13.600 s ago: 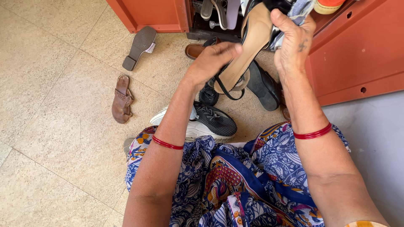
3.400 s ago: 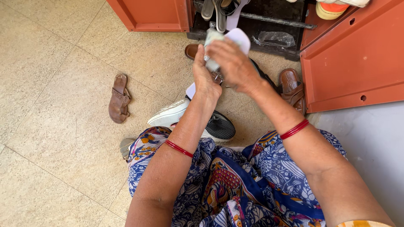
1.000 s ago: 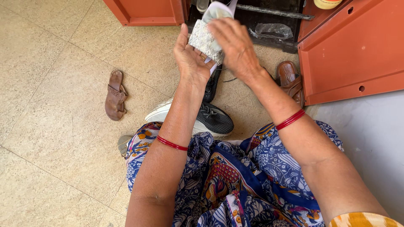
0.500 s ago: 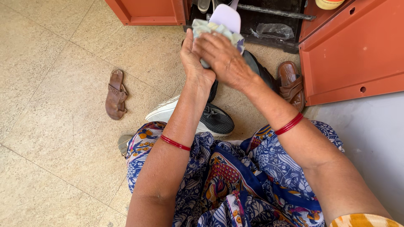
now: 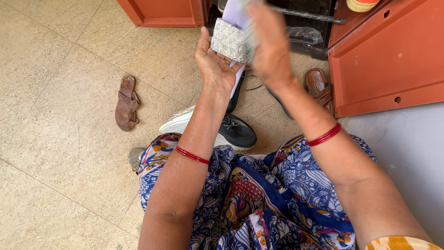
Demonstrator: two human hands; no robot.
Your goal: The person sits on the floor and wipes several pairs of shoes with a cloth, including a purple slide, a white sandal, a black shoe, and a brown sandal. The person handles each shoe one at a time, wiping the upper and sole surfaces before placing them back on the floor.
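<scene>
My left hand [image 5: 213, 65] cradles a pale lavender slipper with a sparkly silver strap [image 5: 230, 40], held up in front of an open orange cabinet [image 5: 388, 51]. My right hand [image 5: 270, 44] is blurred and lies over the slipper's right side, its fingers on the sole near the strap. Both wrists wear red bangles. Below my hands a black and white sneaker [image 5: 231, 129] lies on the floor by my knees.
A brown sandal [image 5: 126, 103] lies alone on the tiled floor at left. Another brown sandal [image 5: 319, 88] sits beside the cabinet's open door. The dark cabinet shelf [image 5: 305, 18] holds a plastic bag and a rod. My blue patterned dress fills the bottom.
The slipper has turned so its silver strap faces up in my left palm. My right hand has slid from the top of the slipper to its right side.
</scene>
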